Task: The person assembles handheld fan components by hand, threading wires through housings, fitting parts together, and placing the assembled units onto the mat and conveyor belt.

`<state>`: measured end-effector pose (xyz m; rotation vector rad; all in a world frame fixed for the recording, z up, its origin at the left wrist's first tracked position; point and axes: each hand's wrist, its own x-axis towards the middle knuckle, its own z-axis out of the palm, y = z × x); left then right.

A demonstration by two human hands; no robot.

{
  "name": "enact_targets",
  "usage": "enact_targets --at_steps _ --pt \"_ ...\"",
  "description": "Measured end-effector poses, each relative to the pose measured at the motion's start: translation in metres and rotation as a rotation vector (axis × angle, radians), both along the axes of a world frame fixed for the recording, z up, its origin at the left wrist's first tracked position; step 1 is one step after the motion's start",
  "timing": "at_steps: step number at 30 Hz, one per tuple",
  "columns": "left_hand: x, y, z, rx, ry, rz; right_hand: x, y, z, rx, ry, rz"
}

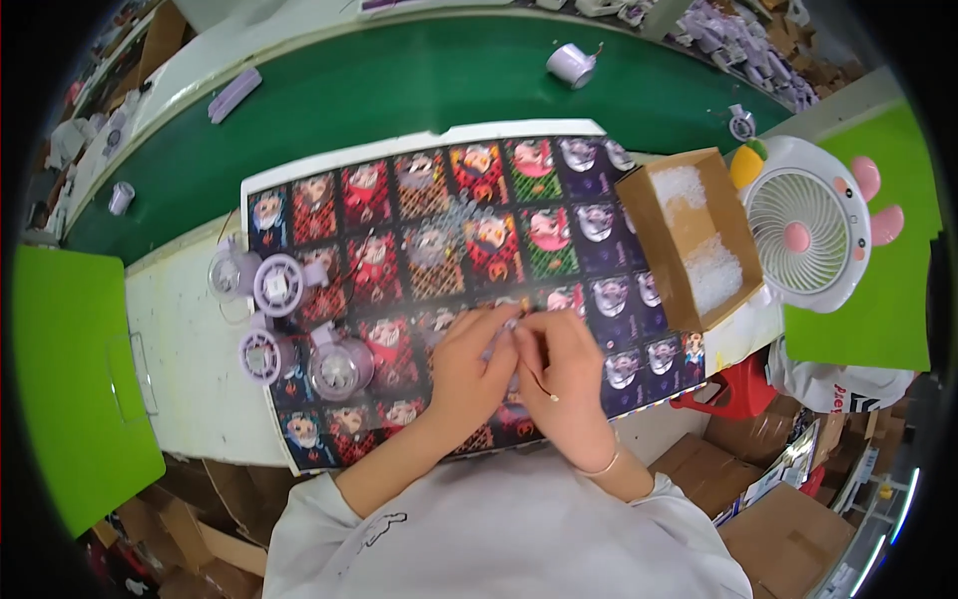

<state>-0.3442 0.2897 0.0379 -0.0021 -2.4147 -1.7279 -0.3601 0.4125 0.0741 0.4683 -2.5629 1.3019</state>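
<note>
My left hand (pixel 475 361) and my right hand (pixel 564 371) meet over the printed sheet, fingers closed around a small lilac part (pixel 514 324). My fingers hide most of it, so its exact kind does not show. A thin wire with a small pale connector (pixel 552 397) hangs out below my right fingers. To the left of my hands stand several lilac mini fan units, among them a round fan head (pixel 279 286) and a clear-sided one (pixel 340 369). A loose heap of small clear pieces (pixel 454 222) lies beyond my hands.
The sheet of cartoon pictures (pixel 384 354) covers the table (pixel 190 369). At right are an open cardboard box (pixel 645 235) of small clear pieces and a white fan with pink ears (pixel 798 238). Behind runs a green conveyor belt (pixel 399 85) carrying a lilac cup-shaped part (pixel 571 66).
</note>
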Motion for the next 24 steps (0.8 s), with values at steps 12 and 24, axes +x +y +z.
enact_targets --at_steps 12,24 --pt "0.001 0.0 -0.003 0.042 0.035 -0.032 -0.089 0.022 0.04 0.416 -0.134 0.791" --pt "0.008 -0.004 -0.007 0.114 0.056 -0.048 -0.065 0.055 -0.012 0.52 0.193 0.131"
